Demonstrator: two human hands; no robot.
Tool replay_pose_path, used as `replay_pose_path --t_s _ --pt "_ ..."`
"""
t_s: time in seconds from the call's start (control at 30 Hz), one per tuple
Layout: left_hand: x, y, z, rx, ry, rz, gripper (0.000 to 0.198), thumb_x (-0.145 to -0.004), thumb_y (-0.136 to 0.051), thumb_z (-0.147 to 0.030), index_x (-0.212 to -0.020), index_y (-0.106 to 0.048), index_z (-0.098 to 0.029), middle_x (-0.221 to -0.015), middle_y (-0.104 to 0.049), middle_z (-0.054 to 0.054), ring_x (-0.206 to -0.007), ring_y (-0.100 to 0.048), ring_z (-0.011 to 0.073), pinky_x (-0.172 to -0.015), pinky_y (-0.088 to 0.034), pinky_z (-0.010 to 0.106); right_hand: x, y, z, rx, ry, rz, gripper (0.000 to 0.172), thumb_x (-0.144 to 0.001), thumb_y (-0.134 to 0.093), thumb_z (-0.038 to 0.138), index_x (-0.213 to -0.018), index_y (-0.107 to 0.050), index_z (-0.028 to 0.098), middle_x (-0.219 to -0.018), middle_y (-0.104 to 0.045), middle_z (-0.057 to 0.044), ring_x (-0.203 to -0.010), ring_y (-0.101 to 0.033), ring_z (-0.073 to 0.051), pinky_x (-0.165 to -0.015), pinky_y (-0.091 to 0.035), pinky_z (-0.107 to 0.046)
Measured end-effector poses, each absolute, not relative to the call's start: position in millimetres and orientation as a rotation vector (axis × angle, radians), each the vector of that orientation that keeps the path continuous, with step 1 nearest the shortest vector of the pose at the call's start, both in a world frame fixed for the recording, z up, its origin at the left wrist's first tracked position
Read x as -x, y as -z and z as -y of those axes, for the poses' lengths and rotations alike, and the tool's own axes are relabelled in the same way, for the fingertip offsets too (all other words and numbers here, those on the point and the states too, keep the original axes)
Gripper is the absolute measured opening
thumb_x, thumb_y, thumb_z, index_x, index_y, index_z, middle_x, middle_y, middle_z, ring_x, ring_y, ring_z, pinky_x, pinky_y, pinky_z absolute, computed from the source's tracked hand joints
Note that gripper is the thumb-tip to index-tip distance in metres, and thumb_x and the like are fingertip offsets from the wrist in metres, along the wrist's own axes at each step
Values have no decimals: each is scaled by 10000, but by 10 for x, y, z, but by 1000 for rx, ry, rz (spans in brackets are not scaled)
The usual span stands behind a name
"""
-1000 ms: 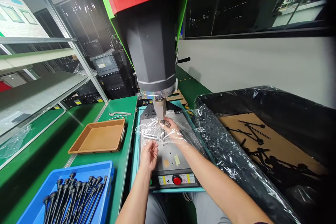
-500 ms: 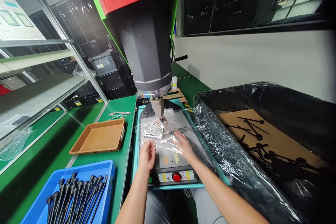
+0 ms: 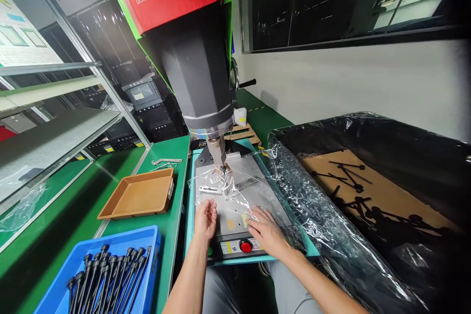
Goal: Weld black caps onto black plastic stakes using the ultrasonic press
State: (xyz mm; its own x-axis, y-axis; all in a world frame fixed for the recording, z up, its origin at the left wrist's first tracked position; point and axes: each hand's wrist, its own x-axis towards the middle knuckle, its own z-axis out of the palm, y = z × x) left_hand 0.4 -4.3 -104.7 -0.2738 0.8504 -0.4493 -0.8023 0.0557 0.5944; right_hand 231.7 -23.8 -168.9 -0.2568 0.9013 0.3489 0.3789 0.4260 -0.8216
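A grey metal base plate [image 3: 221, 216] lies in front of me under the machine's metal tool head [image 3: 217, 152]. Thin clear plastic film [image 3: 239, 201] is draped about the tool tip and over the plate. My left hand [image 3: 206, 220] is at the plate's left front with its fingers curled in; whatever they may hold is hidden. Flat over the plate's right front, with fingers spread, is my right hand [image 3: 268, 229], beside a yellow tape piece [image 3: 244, 220]. A small slotted metal bracket [image 3: 210, 190] sits left of the tool tip.
A red button [image 3: 246, 246] is on the front panel. Left stand a brown tray [image 3: 136, 196] and a blue bin [image 3: 152, 255] of black rods with thick heads [image 3: 110, 270]. On the right, a plastic-lined black container [image 3: 309, 206] holds cardboard and more black rods. Wrenches [image 3: 167, 161] lie behind the tray.
My right hand has drawn back toward me from beside the tool tip, down to the plate's front. My left hand has stayed nearly in place. The view has shifted slightly.
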Motion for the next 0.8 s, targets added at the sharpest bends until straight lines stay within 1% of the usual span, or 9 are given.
replay_pose_path --t_s 0.1,0.2,0.3,0.43,0.57,0.63,0.7,0.77,0.8 --pt "6 1060 38 -63 -1587 -956 98 -827 -661 -70 -855 -594 -135 -823 -694 57 -648 -696 109 -550 -571 151 -2317 1700 408 1099 -689 1912 270 -809 -633 230 -1028 -752 334 -1278 -630 -58 -1301 -465 -352 -1127 -230 -635" --pt "9 1081 42 -57 -1578 -967 67 -849 -632 -75 -845 -595 -131 -816 -688 61 -641 -692 107 -557 -575 155 -2335 1714 552 1123 -560 2006 283 -862 -560 224 -1075 -739 279 -1307 -609 -84 -1305 -466 -349 -1105 -277 -646" --pt "18 1096 50 -52 -1572 -979 57 -867 -605 -80 -839 -597 -129 -802 -678 58 -632 -684 97 -571 -576 149 -2353 1717 691 1122 -426 2057 285 -899 -502 212 -1064 -735 218 -1301 -609 -112 -1296 -479 -345 -1077 -347 -628" --pt "37 1094 66 -67 -1534 -996 29 -873 -605 -111 -894 -609 -131 -866 -687 76 -659 -689 104 -578 -580 160 -2358 1681 905 1076 -362 2020 255 -927 -497 229 -1040 -727 224 -1232 -647 -105 -1255 -524 -319 -1044 -431 -565" --pt "5 1114 158 -83 -1490 -1045 66 -851 -641 -169 -883 -599 -130 -860 -683 94 -668 -691 130 -576 -584 199 -2349 1684 1125 1038 -499 1924 253 -940 -491 263 -1046 -720 246 -1174 -672 -86 -1212 -562 -277 -981 -517 -443" --pt "-23 1148 268 -81 -1501 -1073 118 -815 -678 -179 -876 -593 -125 -828 -676 92 -640 -680 138 -541 -566 206 -2355 1780 1214 1079 -627 1858 257 -932 -499 326 -1026 -728 256 -1127 -690 -80 -1135 -612 -267 -956 -531 -416" --pt "-28 1207 429 -134 -1561 -1129 210 -759 -726 -176 -916 -596 -127 -819 -671 81 -627 -664 137 -518 -537 201 -2389 1962 1280 1199 -805 1746 297 -896 -516 432 -975 -736 250 -1058 -713 -85 -1009 -670 -268 -904 -556 -404" --pt "10 1297 637 -335 -1663 -1295 281 -735 -745 -206 -968 -605 -136 -840 -668 74 -684 -662 148 -580 -541 224 -2468 2202 1314 1391 -994 1574 395 -814 -534 559 -918 -728 230 -984 -732 -101 -883 -705 -283 -812 -587 -399" --pt "44 1355 756 -485 -1708 -1426 290 -741 -735 -229 -989 -612 -142 -874 -667 79 -751 -667 164 -656 -553 256 -2524 2323 1314 1503 -1056 1472 456 -763 -536 616 -906 -715 222 -948 -737 -112 -842 -710 -297 -772 -593 -408"
